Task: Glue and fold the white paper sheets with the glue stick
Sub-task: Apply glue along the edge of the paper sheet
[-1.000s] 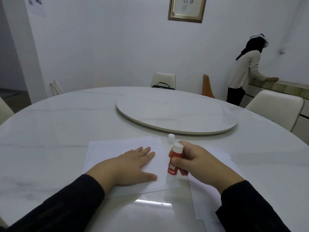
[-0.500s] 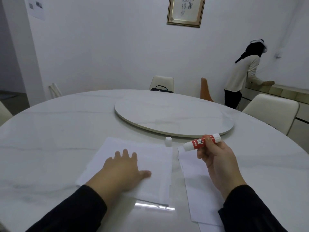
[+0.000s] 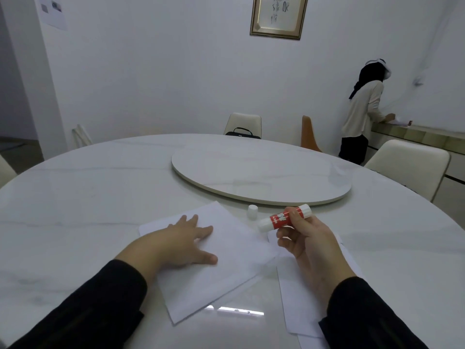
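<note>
A white paper sheet point(image 3: 226, 253) is laid skewed on the round marble counter point(image 3: 100, 192), one corner turned toward the far side. It is pressed flat by the left hand point(image 3: 181, 243), whose grip is wide: the fingers are spread and straight on the paper, the thumb stretched out to the right. A second white sheet point(image 3: 297, 298) is seen to the right, partly covered by the right hand point(image 3: 309, 245) and its black sleeve point(image 3: 364, 316), with another sheet edge showing beneath it at the near rim.

The red and white glue stick point(image 3: 284, 217) is held above the counter in the right hand's grip, pinched between thumb and curled fingers. It is tilted nearly level, its white ends pointing left and right. The white cap point(image 3: 252, 211) is stood on the counter just beyond the first sheet, apart from the stick.

A raised turntable point(image 3: 261, 177) is set at the counter's middle. Pale chairs point(image 3: 407, 165) are placed around it, a black bag point(image 3: 242, 133) on one. Another person point(image 3: 362, 117) is seen standing at a ledge by the far wall, below a framed picture point(image 3: 278, 16).
</note>
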`<state>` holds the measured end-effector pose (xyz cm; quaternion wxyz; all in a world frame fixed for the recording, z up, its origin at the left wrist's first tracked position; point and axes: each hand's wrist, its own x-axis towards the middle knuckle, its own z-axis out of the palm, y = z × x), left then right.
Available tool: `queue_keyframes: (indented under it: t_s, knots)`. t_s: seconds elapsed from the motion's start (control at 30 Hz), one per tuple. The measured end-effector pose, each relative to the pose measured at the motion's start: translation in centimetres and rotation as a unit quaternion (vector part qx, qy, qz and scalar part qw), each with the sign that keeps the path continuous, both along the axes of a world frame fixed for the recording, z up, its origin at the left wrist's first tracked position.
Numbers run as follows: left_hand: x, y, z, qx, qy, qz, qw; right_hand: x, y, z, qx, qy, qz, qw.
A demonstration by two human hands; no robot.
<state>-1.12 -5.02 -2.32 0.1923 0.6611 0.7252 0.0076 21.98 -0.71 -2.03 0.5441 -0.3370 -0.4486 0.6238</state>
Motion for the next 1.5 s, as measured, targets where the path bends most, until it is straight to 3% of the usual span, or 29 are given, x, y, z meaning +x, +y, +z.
queue_keyframes:
  t_s: [0.2, 0.37, 0.83, 1.1, 1.33, 1.5]
  knots:
    - [0.0, -0.1, -0.6, 0.050, -0.032, -0.021, 0.998, -0.9, -0.3, 0.1, 0.062, -0.095, -0.030, 0.993]
    - [0.1, 0.2, -1.8, 0.060, 0.015, -0.044, 0.997, -4.0, 0.1, 2.5, 0.156, -0.231, -0.020, 0.960]
    - [-0.2, 0.6, -1.6, 0.044, -0.005, -0.023, 0.999, -11.1, 4.8, 0.2, 0.186, -0.388, 0.053, 0.901]
    - [-0.1, 0.7, -1.3, 0.029, 0.005, -0.024, 0.999, -8.4, 3.5, 2.0, 0.232, -0.503, 0.100, 0.827]
    - [0.0, 0.5, -1.1, 0.022, 0.009, -0.024, 0.999, -4.3, 0.1, 2.8, 0.256, -0.533, 0.157, 0.791]
    - [0.1, 0.4, -1.1, 0.017, 0.005, -0.019, 1.000, -0.9, -0.7, 2.0, 0.210, -0.463, 0.230, 0.830]
